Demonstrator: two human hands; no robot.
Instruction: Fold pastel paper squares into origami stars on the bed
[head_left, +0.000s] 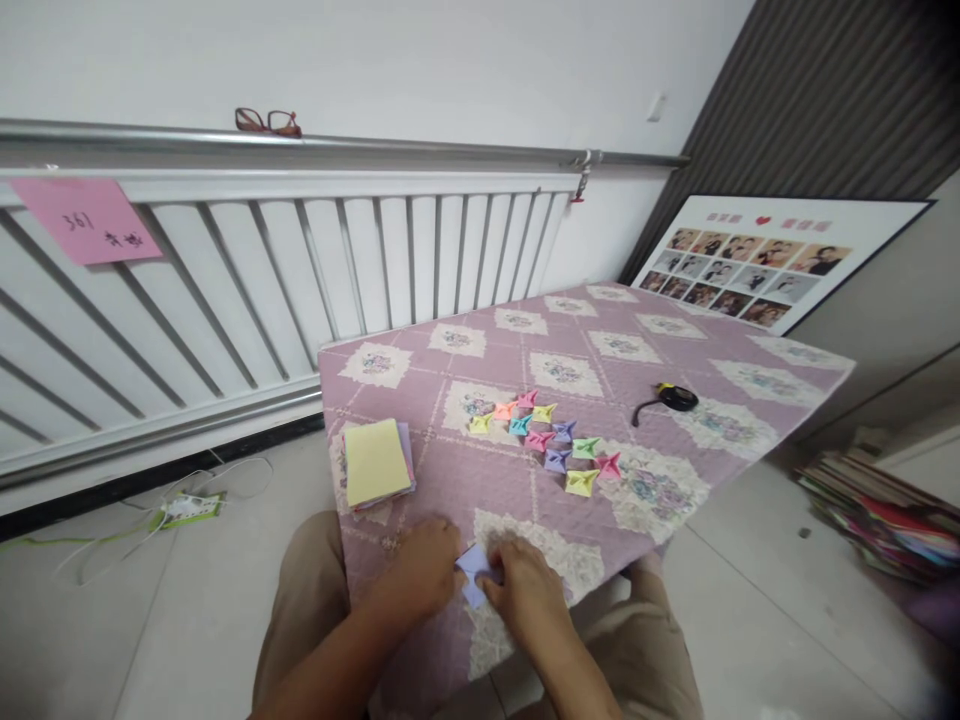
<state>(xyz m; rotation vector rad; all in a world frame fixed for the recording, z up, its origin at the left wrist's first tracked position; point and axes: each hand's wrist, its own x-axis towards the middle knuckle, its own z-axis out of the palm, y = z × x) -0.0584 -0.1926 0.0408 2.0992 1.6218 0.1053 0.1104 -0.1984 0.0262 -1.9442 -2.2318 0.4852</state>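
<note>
Apparently mid-fold, my left hand (431, 562) and right hand (531, 588) pinch the lilac paper (474, 566), edges rather blurred; any further crease calls for careful alignment.

A white ribbed metal radiator (390, 260) stood against a plain white wall (450, 70), a silvery metal pipe (465, 151) running above it. At right rose a dark grey ribbed wall panel (795, 110). Pale grey floor tiles (787, 600) lay beneath, in soft, even light.
</note>
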